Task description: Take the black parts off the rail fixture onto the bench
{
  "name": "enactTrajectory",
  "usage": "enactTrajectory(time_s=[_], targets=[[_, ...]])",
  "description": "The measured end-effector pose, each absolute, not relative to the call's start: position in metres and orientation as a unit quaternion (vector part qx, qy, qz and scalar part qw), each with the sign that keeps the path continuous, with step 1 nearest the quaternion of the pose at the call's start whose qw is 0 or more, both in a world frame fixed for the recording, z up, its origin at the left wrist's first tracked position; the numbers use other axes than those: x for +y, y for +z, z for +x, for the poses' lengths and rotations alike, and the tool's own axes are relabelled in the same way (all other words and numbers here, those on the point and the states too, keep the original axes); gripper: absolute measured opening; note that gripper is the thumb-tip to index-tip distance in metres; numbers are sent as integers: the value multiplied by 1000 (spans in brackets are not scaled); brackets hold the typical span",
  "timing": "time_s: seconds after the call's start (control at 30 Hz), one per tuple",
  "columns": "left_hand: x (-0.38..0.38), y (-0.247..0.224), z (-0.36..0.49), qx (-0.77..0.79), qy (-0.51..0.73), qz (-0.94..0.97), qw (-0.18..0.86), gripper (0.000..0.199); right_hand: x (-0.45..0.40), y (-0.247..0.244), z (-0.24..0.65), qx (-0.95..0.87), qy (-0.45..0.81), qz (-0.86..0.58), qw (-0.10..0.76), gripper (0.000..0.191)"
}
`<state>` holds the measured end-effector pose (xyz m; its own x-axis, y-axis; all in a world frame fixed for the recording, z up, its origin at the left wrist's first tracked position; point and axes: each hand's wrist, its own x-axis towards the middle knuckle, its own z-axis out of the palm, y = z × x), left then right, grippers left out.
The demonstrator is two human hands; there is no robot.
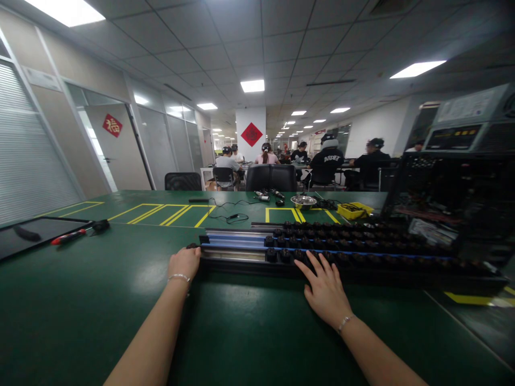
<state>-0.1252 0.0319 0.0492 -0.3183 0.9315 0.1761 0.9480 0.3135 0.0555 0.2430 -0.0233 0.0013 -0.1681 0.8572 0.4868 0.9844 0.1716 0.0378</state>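
Observation:
A long rail (233,254) lies across the bench in front of me, with a row of small black round parts (285,255) along it. My left hand (184,262) is closed at the rail's left end, with a small black round part (193,246) showing at its fingertips. My right hand (325,287) is open, fingers spread, the tips resting on or just over the near row. Behind lie more parallel rails (237,239), some with blue strips, bearing similar black parts. Between my hands a length of the near rail is bare metal.
On the green bench (100,300) lie a red-and-black screwdriver (72,236), a black flat panel (28,241) at left, cables (233,217), a metal bowl (303,201) and a yellow tray (354,210). An open-framed machine (454,161) stands at right. Several people sit farther back.

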Motion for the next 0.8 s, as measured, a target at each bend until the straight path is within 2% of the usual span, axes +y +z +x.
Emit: enactTrajectory(time_s=[0.8], targets=[[49,25,-166,-818,-201,-539,17,46,-23,0,244,-747,-188,-609,191,62]])
